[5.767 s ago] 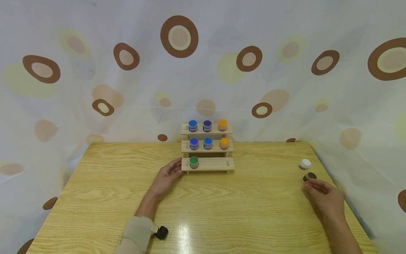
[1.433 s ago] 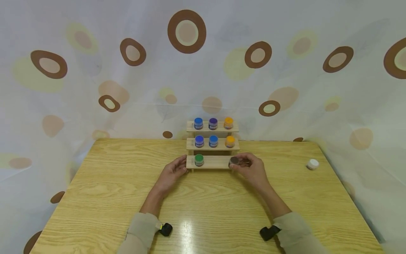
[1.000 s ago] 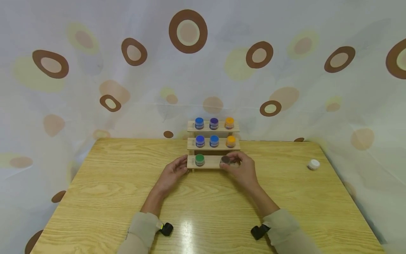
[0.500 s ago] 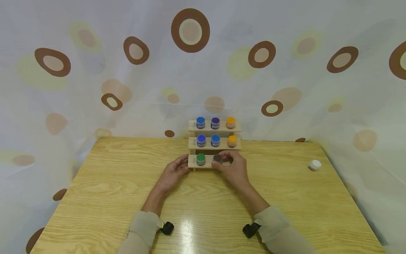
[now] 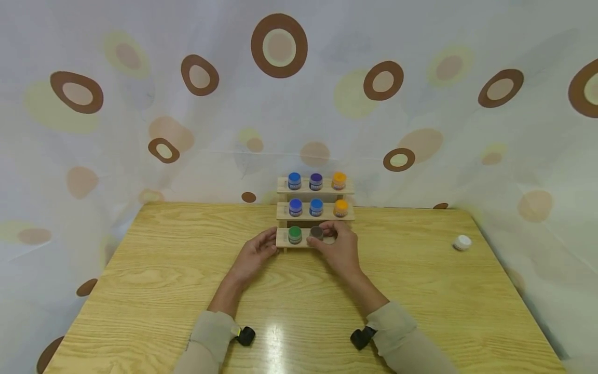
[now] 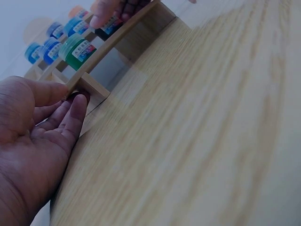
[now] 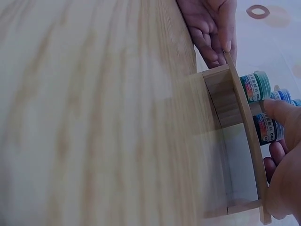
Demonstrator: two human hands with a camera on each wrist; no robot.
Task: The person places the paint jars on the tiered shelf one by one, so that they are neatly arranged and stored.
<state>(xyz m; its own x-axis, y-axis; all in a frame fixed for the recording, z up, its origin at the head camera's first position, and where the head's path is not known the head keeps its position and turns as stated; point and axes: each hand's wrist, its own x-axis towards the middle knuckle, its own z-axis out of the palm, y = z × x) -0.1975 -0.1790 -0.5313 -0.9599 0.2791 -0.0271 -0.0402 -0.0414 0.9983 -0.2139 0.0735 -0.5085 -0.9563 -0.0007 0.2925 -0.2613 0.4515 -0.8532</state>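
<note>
My right hand [image 5: 340, 249] pinches a small paint jar with a dark brown lid [image 5: 316, 231], upright at the lowest tier of a three-step wooden rack [image 5: 286, 245]. Just left of it on that tier stands a green paint jar [image 5: 295, 235]. In the right wrist view the dark jar [image 7: 266, 128] sits at the board, thumb on one side and fingers behind. My left hand [image 5: 253, 258] holds the rack's left end. As the left wrist view shows, the left thumb [image 6: 47, 93] lies at the board's edge with fingers underneath.
Blue, purple and orange jars fill the middle tier [image 5: 328, 214] and top tier [image 5: 348, 188]. A white-lidded jar [image 5: 462, 242] stands alone at the table's right. Behind the wooden table [image 5: 187, 234] hangs a patterned curtain [image 5: 210, 124].
The right hand picked up the dark jar from the table's right, brought it to the lowest tier and moved it left, close beside the green jar. The left hand stays at the rack's end.
</note>
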